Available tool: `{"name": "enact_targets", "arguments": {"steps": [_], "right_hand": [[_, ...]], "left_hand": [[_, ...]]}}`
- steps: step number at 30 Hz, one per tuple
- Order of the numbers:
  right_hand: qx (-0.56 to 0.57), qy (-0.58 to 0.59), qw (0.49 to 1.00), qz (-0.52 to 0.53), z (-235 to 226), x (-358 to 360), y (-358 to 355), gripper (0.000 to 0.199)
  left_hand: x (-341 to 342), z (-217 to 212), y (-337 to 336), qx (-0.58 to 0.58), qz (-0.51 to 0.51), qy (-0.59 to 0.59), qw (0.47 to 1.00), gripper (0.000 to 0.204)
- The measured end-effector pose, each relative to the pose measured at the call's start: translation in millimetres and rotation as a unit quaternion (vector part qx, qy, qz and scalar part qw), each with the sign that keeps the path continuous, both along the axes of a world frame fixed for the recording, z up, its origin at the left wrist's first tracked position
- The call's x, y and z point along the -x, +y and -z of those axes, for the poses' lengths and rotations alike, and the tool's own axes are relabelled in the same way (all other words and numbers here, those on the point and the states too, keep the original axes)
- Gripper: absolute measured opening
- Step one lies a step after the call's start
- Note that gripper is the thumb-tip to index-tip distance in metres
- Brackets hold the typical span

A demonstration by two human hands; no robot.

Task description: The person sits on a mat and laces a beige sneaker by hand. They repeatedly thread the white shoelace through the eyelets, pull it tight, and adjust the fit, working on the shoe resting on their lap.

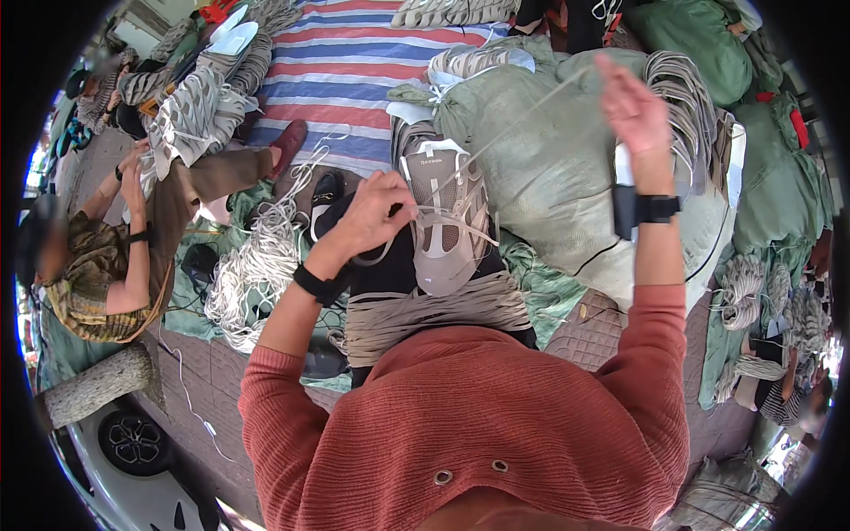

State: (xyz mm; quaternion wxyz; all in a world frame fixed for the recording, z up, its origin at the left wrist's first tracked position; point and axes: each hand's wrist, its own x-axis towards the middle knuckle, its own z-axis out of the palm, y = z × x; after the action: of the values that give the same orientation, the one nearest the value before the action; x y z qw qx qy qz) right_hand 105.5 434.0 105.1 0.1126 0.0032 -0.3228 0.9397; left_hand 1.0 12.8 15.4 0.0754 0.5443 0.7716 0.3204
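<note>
A grey-beige sneaker upper (450,265) lies over my lap with its toe toward me, partly laced. Close at its left side, my left hand (381,215) is closed, pinching a pale shoelace by the eyelets. Out to the upper right is my right hand (636,115), its fingers closed and slightly blurred. A length of shoelace (540,108) runs taut from the upper to its fingertips. Across my thighs rests a bundle of beige laces (425,319).
At left, a seated co-worker (97,274) handles a stack of grey uppers (199,111). A heap of white laces (266,265) lies beside me. Full green sacks (549,159) and stacked uppers (682,106) stand at right, a striped sheet (328,88) ahead, a car (124,451) behind left.
</note>
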Motion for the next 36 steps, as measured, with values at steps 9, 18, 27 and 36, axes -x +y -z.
{"name": "enact_targets", "arguments": {"steps": [9, 18, 27, 36], "right_hand": [[-0.217, 0.127, 0.919, 0.304, -64, -232, 295, 0.039], [-0.265, -0.197, 0.880, 0.342, -16, -63, 26, 0.025], [-0.402, -0.241, 0.866, -0.173, 90, -21, -167, 0.018], [-0.340, -0.231, 0.907, -0.090, 97, -52, -155, 0.023]], "left_hand": [[-10, 17, 24, -0.037, -0.014, -0.049, 0.998, 0.020], [-19, 18, 9, -0.012, -0.053, -0.088, 0.995, 0.022], [-17, 18, 59, -0.016, -0.015, 0.014, 1.000, 0.010], [2, -29, 81, -0.284, -0.085, -0.449, 0.843, 0.015]]}}
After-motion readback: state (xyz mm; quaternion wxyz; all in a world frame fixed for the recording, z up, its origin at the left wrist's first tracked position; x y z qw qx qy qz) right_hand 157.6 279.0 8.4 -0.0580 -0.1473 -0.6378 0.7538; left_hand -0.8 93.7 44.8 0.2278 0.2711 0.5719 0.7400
